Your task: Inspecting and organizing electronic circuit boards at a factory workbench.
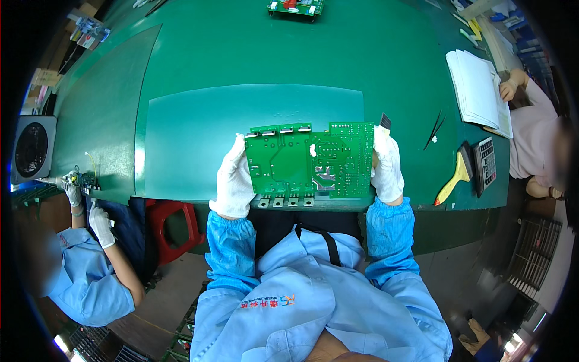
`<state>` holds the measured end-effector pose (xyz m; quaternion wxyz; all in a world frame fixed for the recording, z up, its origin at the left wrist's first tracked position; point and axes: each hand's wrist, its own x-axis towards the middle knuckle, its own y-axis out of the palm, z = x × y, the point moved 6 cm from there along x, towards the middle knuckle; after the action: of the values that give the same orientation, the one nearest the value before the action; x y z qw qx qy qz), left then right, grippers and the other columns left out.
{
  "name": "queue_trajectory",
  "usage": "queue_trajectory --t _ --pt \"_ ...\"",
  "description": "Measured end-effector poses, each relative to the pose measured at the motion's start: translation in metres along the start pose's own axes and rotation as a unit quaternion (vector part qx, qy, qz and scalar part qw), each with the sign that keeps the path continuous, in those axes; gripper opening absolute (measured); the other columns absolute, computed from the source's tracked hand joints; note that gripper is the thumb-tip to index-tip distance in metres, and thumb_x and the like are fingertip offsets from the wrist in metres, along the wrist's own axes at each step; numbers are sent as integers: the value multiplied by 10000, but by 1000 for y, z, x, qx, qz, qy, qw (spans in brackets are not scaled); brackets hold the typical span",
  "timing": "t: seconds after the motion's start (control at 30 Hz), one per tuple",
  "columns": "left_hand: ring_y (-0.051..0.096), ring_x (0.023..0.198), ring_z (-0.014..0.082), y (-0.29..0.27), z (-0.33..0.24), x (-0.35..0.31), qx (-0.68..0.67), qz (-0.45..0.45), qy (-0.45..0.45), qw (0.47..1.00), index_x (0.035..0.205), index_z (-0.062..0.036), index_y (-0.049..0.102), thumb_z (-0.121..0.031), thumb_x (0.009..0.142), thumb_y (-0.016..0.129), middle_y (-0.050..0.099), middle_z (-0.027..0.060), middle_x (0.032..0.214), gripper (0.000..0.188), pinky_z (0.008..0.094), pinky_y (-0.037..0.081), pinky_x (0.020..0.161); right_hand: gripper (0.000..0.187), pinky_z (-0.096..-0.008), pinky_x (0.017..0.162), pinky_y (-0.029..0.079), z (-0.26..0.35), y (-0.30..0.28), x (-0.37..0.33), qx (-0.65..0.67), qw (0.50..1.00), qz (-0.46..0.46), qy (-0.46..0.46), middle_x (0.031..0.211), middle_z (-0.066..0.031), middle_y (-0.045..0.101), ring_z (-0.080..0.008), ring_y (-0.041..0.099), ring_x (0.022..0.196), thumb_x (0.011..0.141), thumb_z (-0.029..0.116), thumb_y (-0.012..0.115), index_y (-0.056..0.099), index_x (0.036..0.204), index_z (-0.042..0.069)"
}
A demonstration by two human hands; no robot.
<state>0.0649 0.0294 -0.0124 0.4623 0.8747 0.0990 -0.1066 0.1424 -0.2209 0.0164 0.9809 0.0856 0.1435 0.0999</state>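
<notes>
A green circuit board (pixel 283 166) is held up above the table's near edge, its solder side facing me. My left hand (pixel 234 184), in a white glove, grips the board's left edge. On the opposite edge my right hand (pixel 389 169), gloved too, is closed, with part of its fingers hidden behind the board. Metal-tabbed components (pixel 278 202) stick out along the lower edge, and more line the upper left edge. A small flat piece, dark and silvery (pixel 385 122), juts up by my right hand; I cannot tell what it belongs to.
Beneath the board lies a pale sheet (pixel 181 145) on the green table (pixel 241 54). Rightward are tweezers (pixel 434 130), a yellow-handled brush (pixel 455 178), a calculator (pixel 484 166) and papers (pixel 476 90). Another board (pixel 295 7) sits far off. Co-workers flank me; a red stool (pixel 175 232) stands left.
</notes>
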Motion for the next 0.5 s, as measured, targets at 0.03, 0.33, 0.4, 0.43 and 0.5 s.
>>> queue_trajectory --t 0.03,0.33,0.4,0.43,0.5 --pt "605 1039 202 -1 1 1 -21 2 -14 1000 1171 -27 588 -319 989 476 638 101 1142 362 342 472 905 404 -208 403 239 -1 0 0 4 1000 -1 0 658 30 498 -17 363 452 935 458 547 578 881 59" --pt "612 996 176 -1 1 0 -9 -13 -19 1000 1186 -40 578 -305 1010 440 632 76 1117 347 317 506 846 374 -210 403 235 -2 -2 0 11 1000 -7 11 673 33 496 -19 359 456 937 439 552 575 874 71" --pt "613 993 177 -3 2 0 -10 -15 -17 1000 1179 -41 581 -303 1009 443 634 76 1112 341 318 505 848 370 -210 404 235 -4 -3 0 9 1000 -1 8 676 32 498 -20 360 458 936 437 554 574 876 73" --pt "614 991 178 -3 2 0 -13 -10 -16 1000 1177 -43 583 -298 1008 443 635 75 1112 336 318 505 849 367 -210 404 236 -4 -3 0 8 1000 4 5 680 32 500 -20 362 460 935 436 555 573 877 75" --pt "615 990 178 -2 1 0 -15 -5 -15 1000 1175 -44 584 -294 1008 443 637 74 1112 332 319 505 849 365 -209 405 237 -4 -2 0 9 1000 3 4 680 31 501 -20 363 461 935 436 557 573 883 75"
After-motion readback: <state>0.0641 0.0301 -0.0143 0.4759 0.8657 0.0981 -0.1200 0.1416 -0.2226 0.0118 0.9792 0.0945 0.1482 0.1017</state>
